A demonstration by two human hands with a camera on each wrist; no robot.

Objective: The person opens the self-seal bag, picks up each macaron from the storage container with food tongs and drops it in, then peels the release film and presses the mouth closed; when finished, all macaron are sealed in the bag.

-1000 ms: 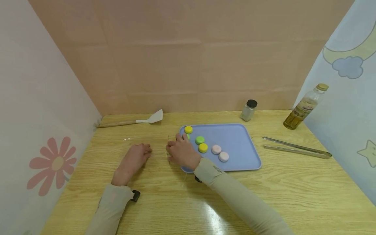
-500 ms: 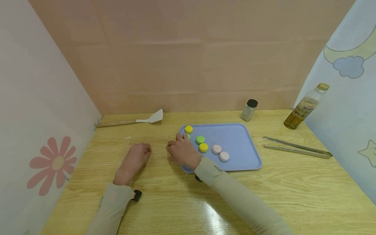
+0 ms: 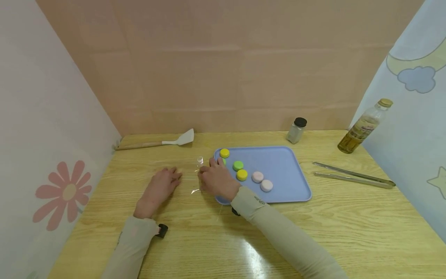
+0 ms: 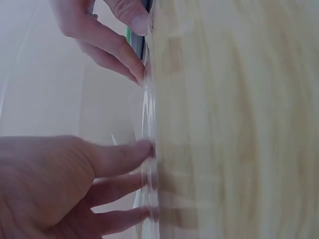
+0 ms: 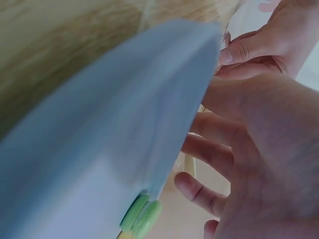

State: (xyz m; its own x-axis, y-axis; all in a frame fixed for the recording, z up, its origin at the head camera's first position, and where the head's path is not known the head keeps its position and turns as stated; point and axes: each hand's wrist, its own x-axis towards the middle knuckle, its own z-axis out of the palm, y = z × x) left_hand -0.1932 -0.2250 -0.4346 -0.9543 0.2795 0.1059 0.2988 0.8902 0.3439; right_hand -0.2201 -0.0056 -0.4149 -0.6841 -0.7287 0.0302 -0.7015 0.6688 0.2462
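Clear plastic film (image 3: 199, 162), shown mostly by glints, lies flat on the table between the two hands. My left hand (image 3: 161, 190) rests fingertips on its left part. In the left wrist view, the left hand's thumb and fingers (image 4: 122, 157) touch the film, spread apart. My right hand (image 3: 218, 179) reaches over the left end of a blue tray (image 3: 278, 166), fingertips down at the film's right side. The tray holds yellow macarons (image 3: 242, 175), green macarons (image 3: 238, 166) and pale pink macarons (image 3: 257, 177). One green macaron is partly hidden behind the right hand's fingers.
A white spatula (image 3: 184, 137) with a wooden handle lies at the back left. Behind the tray stands a black-lidded jar (image 3: 296, 131). Farther right are an oil bottle (image 3: 362, 128) and metal tongs (image 3: 353, 176). Walls border the table on the left, back and right.
The left hand's fingers have spread on the film. Glints on the film have shifted, from left of the hands to beside the right fingertips. The right hand and tray have hardly moved.
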